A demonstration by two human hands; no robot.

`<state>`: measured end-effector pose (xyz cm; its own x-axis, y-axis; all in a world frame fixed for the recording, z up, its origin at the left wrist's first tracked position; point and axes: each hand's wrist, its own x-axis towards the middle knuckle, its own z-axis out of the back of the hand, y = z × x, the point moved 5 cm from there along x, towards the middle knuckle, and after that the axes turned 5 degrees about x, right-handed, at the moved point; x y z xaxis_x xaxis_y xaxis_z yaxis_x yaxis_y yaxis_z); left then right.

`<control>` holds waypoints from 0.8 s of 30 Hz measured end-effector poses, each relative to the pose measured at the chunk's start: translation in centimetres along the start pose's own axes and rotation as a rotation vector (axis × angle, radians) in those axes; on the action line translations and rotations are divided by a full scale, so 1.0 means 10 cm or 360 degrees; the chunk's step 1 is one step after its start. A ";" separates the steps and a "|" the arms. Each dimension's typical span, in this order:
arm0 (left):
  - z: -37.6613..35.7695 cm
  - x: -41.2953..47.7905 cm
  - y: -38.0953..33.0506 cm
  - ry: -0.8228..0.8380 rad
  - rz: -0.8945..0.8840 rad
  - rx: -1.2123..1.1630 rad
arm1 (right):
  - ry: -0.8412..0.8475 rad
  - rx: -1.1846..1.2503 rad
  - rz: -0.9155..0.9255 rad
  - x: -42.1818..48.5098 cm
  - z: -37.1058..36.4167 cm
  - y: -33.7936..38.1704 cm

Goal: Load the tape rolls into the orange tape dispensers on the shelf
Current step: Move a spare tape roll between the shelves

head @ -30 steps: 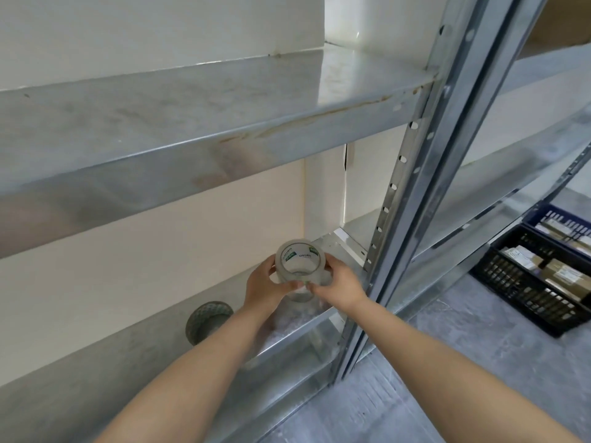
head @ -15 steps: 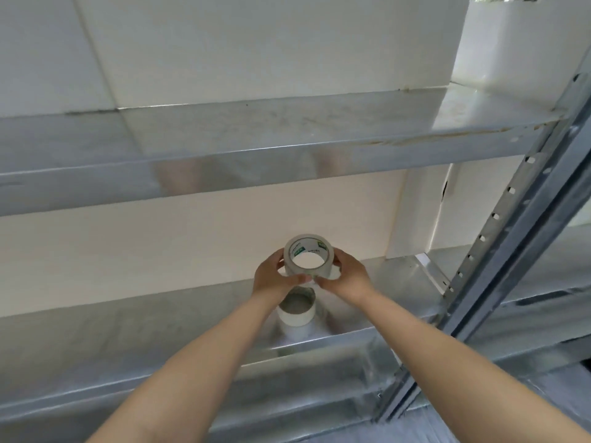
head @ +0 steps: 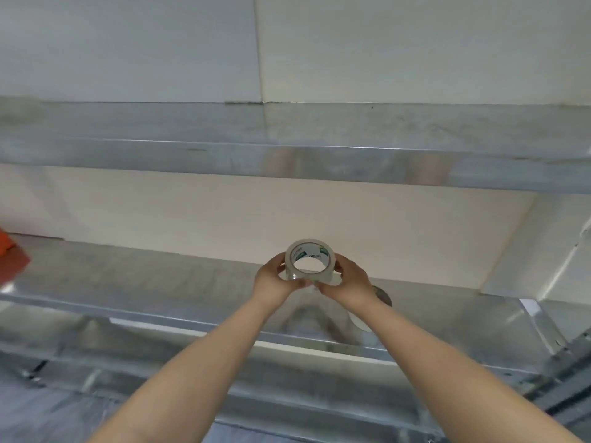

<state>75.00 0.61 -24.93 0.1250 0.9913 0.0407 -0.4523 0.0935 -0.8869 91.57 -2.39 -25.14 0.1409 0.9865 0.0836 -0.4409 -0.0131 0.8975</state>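
A roll of clear tape [head: 309, 251] with a white core and green print is held up over the metal shelf [head: 160, 282], between both hands. My left hand [head: 275, 278] grips its left side and my right hand [head: 347, 281] grips its right side. Another tape roll [head: 382, 297] stands on the shelf behind my right wrist, mostly hidden. At the far left edge an orange tape dispenser [head: 11, 257] sits on the same shelf, only partly in view.
An upper metal shelf [head: 287, 148] runs across above the hands. A perforated shelf upright [head: 556, 340] stands at the right. White wall panels back the shelves. A lower rail [head: 287, 372] crosses below my forearms.
The view has swung left and up. The upright has slid to the right edge, the orange dispenser has come into view at the left, and the standing roll now lies behind my right wrist.
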 end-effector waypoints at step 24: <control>2.47 -0.31 1.11 -0.0494 0.0284 -0.0116 | 0.0505 -0.0048 0.0378 0.32 -2.50 1.32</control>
<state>47.77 0.88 -23.56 -0.2293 0.9733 0.0101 -0.3773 -0.0794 -0.9227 64.01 4.70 -23.84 -0.2467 0.9582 0.1450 -0.4549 -0.2466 0.8557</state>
